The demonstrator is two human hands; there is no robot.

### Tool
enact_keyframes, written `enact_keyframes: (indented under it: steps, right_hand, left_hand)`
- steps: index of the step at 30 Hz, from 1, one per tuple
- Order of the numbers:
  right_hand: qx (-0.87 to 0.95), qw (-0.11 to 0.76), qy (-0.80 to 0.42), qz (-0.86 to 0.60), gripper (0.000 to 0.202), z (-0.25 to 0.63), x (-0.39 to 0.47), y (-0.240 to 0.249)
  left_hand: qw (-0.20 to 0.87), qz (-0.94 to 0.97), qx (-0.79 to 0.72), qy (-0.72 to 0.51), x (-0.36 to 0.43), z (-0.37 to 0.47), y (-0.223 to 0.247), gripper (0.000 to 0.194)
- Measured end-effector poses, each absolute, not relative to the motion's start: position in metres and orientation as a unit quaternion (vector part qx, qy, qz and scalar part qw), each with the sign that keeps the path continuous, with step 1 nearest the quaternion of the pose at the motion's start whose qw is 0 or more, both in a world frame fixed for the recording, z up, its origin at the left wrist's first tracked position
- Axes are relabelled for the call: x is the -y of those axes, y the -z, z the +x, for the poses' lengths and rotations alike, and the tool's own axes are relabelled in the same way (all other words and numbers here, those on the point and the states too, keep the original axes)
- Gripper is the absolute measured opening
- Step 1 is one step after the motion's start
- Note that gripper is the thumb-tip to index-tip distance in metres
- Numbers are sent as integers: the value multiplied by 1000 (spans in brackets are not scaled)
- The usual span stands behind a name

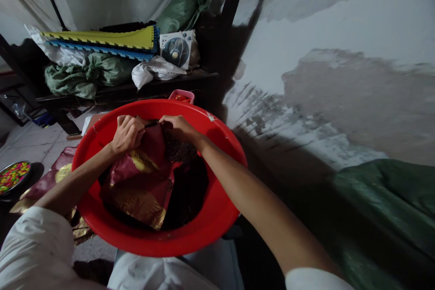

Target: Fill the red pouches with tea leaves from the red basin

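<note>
A large red plastic basin sits in front of me at my lap, with dark loose material inside; its kind I cannot make out. A maroon and gold printed bag lies tilted in the basin, its top end away from me. My left hand is closed on the top left corner of the bag. At the bag's top right, my right hand has its fingers curled over the edge, partly in shadow. The inside of the bag is hidden from view.
A bowl of brightly coloured pieces and maroon bags lie on the floor at left. Behind the basin stand a small pink container and a dark bench holding a fan, foam mats and green sacks. A stained wall rises at right.
</note>
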State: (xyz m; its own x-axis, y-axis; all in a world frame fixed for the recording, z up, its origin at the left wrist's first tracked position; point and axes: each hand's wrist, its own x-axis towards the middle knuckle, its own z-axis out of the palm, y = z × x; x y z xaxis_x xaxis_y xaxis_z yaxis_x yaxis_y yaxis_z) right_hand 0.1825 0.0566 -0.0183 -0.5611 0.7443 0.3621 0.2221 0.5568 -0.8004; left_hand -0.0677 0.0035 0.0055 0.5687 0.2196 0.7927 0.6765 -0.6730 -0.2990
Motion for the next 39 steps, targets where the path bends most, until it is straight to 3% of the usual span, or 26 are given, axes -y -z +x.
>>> enact_keyframes:
  steps: [4, 10, 15, 20, 25, 27, 35, 39]
  right_hand:
    - [794, 406, -327, -312, 26, 184, -56, 12]
    - [771, 536, -184, -290, 21, 185, -59, 8]
    - [724, 619, -104, -285, 18, 189, -52, -5]
    - [766, 548, -155, -299, 12, 198, -56, -5]
    - [856, 325, -237, -324, 24, 203, -68, 8]
    - [861, 284, -250, -340, 21, 205, -72, 11]
    - [859, 280, -223, -366, 11, 216, -76, 9]
    - [850, 390, -158, -317, 10, 213, -73, 2]
  left_hand:
    - [299, -827, 251, 404, -5, -69, -9, 22]
    - [322, -793, 254, 451, -9, -71, -16, 27]
    - [364, -787, 187, 461, -4, -67, -24, 12]
    - [352, -832, 173, 392, -5, -63, -12, 15]
    - [354, -846, 192, 350, -6, -60, -1, 18]
    - [356, -844, 190, 353, -6, -60, -2, 17]
    - [328, -845, 193, 377, -8, -63, -5, 13]
    - [350, -828, 209, 386, -6, -63, -10, 14]
